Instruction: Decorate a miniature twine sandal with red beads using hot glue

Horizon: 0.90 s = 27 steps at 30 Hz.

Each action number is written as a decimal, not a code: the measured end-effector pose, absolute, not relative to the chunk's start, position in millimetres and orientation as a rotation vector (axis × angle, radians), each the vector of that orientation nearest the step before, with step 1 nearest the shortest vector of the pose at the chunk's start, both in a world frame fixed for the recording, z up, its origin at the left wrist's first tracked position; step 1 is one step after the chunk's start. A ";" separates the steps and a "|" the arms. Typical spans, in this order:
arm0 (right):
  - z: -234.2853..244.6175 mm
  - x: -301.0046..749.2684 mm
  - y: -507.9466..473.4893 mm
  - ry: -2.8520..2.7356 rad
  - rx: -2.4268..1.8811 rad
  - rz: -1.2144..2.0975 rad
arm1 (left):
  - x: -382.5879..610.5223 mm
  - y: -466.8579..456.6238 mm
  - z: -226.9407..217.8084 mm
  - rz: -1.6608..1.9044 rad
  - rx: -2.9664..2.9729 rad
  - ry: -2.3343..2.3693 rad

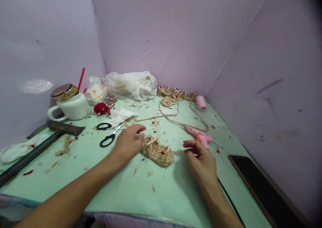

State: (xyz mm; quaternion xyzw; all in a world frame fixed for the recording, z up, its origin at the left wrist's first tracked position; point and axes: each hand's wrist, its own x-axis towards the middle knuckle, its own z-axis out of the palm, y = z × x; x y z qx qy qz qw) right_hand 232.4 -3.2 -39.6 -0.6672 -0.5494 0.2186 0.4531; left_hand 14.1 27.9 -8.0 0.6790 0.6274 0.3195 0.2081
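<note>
**Woven straw piece (158, 155) centre stage, ungripped**

Left hand (128, 140) first: fingers loosely bent, thumb apart, holding nothing; whether it brushes the straw piece's near end, I can't tell! Across the green tabletop (110, 187), the right hand (202, 159) curves, also loose, hiding some of the pink glue gun (196, 133). Scissors (117, 128) lie spread. Farther out, hammer (50, 141) and phone (261, 187) get cut off; the white bag's (136, 85) contents are unclear.
</note>
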 end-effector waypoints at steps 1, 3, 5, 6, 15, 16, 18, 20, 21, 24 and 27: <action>-40.9 234.0 -1.8 -1.354 -1.648 0.546 | 13.5 28.0 -8.5 0.854 1.902 1.771; -43.0 237.0 0.2 -1.356 -1.650 0.562 | 12.3 28.2 -9.5 0.794 1.926 1.814; -43.1 238.3 -0.2 -1.362 -1.626 0.588 | 10.9 28.4 -10.9 0.728 1.956 1.829; -42.2 237.8 -1.6 -1.391 -1.586 0.605 | 10.1 28.4 -11.7 0.688 1.968 1.820; -27.6 197.7 -9.8 -2.201 -1.332 0.313 | 10.3 24.1 -13.7 0.564 2.314 1.253; -27.5 193.7 -7.4 -2.231 -1.345 0.280 | 11.3 23.8 -13.2 0.557 2.386 1.172; -27.8 189.0 -2.6 -2.271 -1.376 0.254 | 13.7 24.6 -12.6 0.514 2.479 1.099; -28.3 188.4 0.9 -2.300 -1.410 0.269 | 16.3 26.7 -12.0 0.441 2.518 1.103; -28.6 189.2 2.0 -2.312 -1.417 0.289 | 17.7 28.0 -11.3 0.401 2.536 1.113; -29.3 192.7 4.2 -2.325 -1.398 0.393 | 23.3 31.4 -6.3 0.275 2.613 1.157; -30.8 195.1 5.1 -2.312 -1.380 0.490 | 31.0 34.5 2.0 0.123 2.691 1.205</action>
